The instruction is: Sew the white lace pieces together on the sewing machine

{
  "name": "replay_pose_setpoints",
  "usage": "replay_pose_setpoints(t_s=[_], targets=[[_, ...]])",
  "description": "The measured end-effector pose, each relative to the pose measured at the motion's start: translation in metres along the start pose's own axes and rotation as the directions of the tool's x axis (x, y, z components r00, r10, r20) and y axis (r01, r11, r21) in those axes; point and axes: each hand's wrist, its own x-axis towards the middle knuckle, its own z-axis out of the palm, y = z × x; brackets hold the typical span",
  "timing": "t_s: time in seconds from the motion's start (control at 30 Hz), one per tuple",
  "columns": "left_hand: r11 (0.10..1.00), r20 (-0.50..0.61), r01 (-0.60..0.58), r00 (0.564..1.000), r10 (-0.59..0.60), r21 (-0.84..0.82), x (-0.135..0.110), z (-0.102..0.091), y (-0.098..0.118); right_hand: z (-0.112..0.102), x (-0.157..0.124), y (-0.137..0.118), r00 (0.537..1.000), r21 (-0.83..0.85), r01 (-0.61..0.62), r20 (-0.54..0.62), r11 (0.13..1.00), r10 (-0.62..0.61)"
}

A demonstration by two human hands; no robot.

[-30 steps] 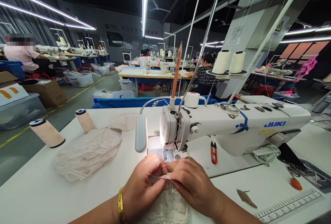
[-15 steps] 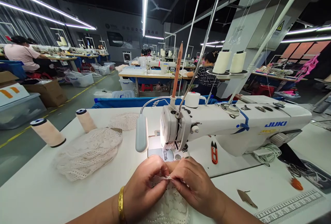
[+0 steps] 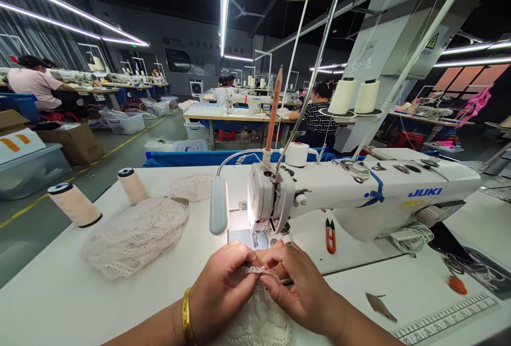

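Between my two hands is a piece of white lace fabric [image 3: 259,314], its upper edge pinched and the rest hanging down toward the table's front. My left hand [image 3: 225,282], with a gold bangle at the wrist, grips that edge between thumb and fingers. Close against it, my right hand [image 3: 301,285] pinches the same edge, thumb below and index finger above. Just beyond the hands stands the white sewing machine [image 3: 359,191], its needle area lit by a small lamp [image 3: 219,207]. The lace touches neither the needle nor the presser foot as far as I can see.
A lace pile [image 3: 138,239] lies on the left beside two thread cones [image 3: 75,206]. Red thread snips [image 3: 330,236] rest on the machine bed. To the right are a ruler [image 3: 447,314], a brown scrap [image 3: 381,306] and a coiled cable [image 3: 413,238]. Other people sit at machines farther back.
My right fingers have shifted and lifted slightly, showing more of the lace edge between the hands. The left hand stays nearly in place.
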Motion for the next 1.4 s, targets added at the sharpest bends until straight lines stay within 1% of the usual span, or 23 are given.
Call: replay_pose_setpoints(t_s=[0.23,0.37,0.47,0.57,0.63,0.7,0.77,0.8,0.83,0.87,0.93,0.97,1.0,1.03,1.07,1.1,1.13,1.17,1.2,1.23,1.3,1.33,1.4], targets=[[1.0,0.024,0.004,1.0,-0.005,0.011,0.0,0.001,0.0,0.0,0.001,-0.001,0.999,0.029,-0.008,0.041,1.0,0.007],[0.996,0.052,0.081,0.995,-0.079,-0.023,0.001,0.002,0.0,0.002,0.001,0.001,0.998,0.036,-0.054,0.044,0.998,0.052],[0.991,0.107,0.13,0.986,-0.126,-0.028,0.003,0.002,0.001,0.004,0.002,0.002,0.996,0.044,-0.089,0.03,0.995,0.087],[0.977,0.167,0.213,0.964,-0.208,-0.016,0.007,-0.005,0.01,-0.001,0.004,-0.007,0.991,0.097,-0.128,0.057,0.987,0.123],[0.955,0.237,0.296,0.93,-0.281,-0.03,0.007,-0.014,0.026,-0.01,0.004,-0.023,0.98,0.15,-0.184,0.099,0.971,0.171],[0.912,0.349,0.407,0.864,-0.363,-0.057,0.006,-0.026,0.046,-0.021,0.002,-0.041,0.945,0.226,-0.311,0.176,0.923,0.275],[0.841,0.473,0.538,0.757,-0.451,-0.059,0.004,-0.035,0.063,-0.029,0.0,-0.057,0.864,0.318,-0.489,0.301,0.812,0.403],[0.816,0.515,0.574,0.72,-0.466,-0.065,0.004,-0.037,0.068,-0.031,0.0,-0.061,0.821,0.337,-0.56,0.35,0.757,0.452],[0.812,0.539,0.579,0.711,-0.453,-0.081,0.004,-0.038,0.069,-0.03,0.002,-0.062,0.781,0.333,-0.615,0.382,0.715,0.494],[0.824,0.542,0.557,0.726,-0.423,-0.105,0.005,-0.036,0.066,-0.028,0.004,-0.06,0.754,0.303,-0.648,0.386,0.699,0.532],[0.878,0.505,0.465,0.788,-0.353,-0.112,0.008,-0.027,0.051,-0.016,0.009,-0.048,0.733,0.179,-0.668,0.322,0.722,0.599],[0.899,0.474,0.437,0.8,-0.367,-0.041,0.009,-0.021,0.04,-0.009,0.013,-0.04,0.738,0.098,-0.658,0.278,0.746,0.615],[0.909,0.444,0.408,0.801,-0.402,0.087,0.01,-0.014,0.028,-0.002,0.015,-0.031,0.751,0.013,-0.636,0.242,0.771,0.615],[0.902,0.393,0.349,0.815,-0.425,0.252,0.011,-0.008,0.017,0.005,0.018,-0.021,0.767,-0.068,-0.605,0.217,0.793,0.604],[0.872,0.325,0.283,0.846,-0.424,0.4,0.011,-0.003,0.007,0.011,0.019,-0.013,0.789,-0.136,-0.568,0.191,0.811,0.584],[0.833,0.263,0.207,0.886,-0.382,0.513,0.01,0.001,-0.001,0.015,0.02,-0.006,0.808,-0.186,-0.535,0.174,0.824,0.563],[0.799,0.208,0.133,0.929,-0.307,0.587,0.009,0.004,-0.006,0.018,0.021,0.0,0.824,-0.216,-0.508,0.16,0.833,0.544],[0.779,0.17,0.06,0.963,-0.211,0.625,0.008,0.006,-0.01,0.021,0.021,0.005,0.836,-0.232,-0.49,0.147,0.84,0.528],[0.77,0.151,-0.02,0.983,-0.099,0.637,0.006,0.007,-0.013,0.022,0.021,0.008,0.843,-0.238,-0.48,0.139,0.844,0.519],[0.764,0.152,-0.108,0.988,0.014,0.637,0.004,0.007,-0.015,0.023,0.02,0.011,0.847,-0.24,-0.477,0.133,0.846,0.515],[0.737,0.188,-0.262,0.965,0.185,0.623,0.001,0.007,-0.017,0.023,0.019,0.014,0.853,-0.248,-0.468,0.124,0.848,0.506],[0.727,0.212,-0.315,0.949,0.233,0.61,0.0,0.007,-0.019,0.022,0.018,0.016,0.856,-0.25,-0.465,0.119,0.849,0.503],[0.731,0.247,-0.352,0.935,0.254,0.585,-0.002,0.007,-0.022,0.02,0.016,0.018,0.864,-0.254,-0.453,0.112,0.855,0.491]])
